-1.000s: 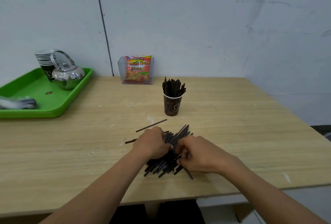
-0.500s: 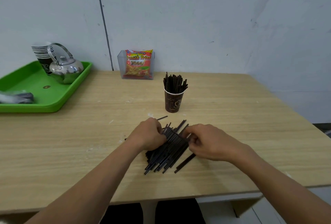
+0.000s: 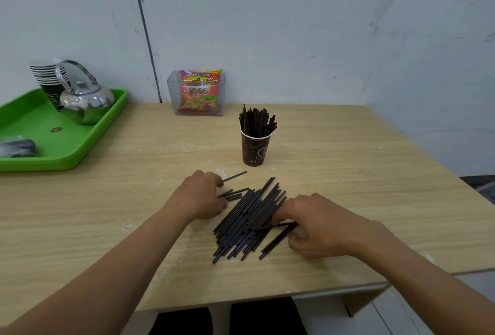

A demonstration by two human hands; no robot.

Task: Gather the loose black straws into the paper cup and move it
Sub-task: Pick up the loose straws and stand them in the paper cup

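A pile of loose black straws (image 3: 245,220) lies on the wooden table (image 3: 348,174) in front of me. My left hand (image 3: 199,195) sits at the pile's left edge, its curled fingers over a few straw ends that stick out to the right. One stray straw (image 3: 235,176) pokes out from under that hand's thumb. My right hand (image 3: 318,224) is at the pile's right side and pinches a couple of straws between thumb and fingers. Behind the pile stands a brown paper cup (image 3: 254,151), upright and full of black straws (image 3: 255,120).
A green tray (image 3: 80,147) at the left holds a metal kettle (image 3: 85,101), stacked cups (image 3: 47,74) and a dark wrapped object (image 3: 17,147). A clear holder with a snack bag (image 3: 200,92) stands at the wall. The table's front edge is close below the pile.
My hands have moved apart, exposing the pile. The right hand slid down the right side and now pinches straws; the left stays at the left edge. The view has tilted down slightly.
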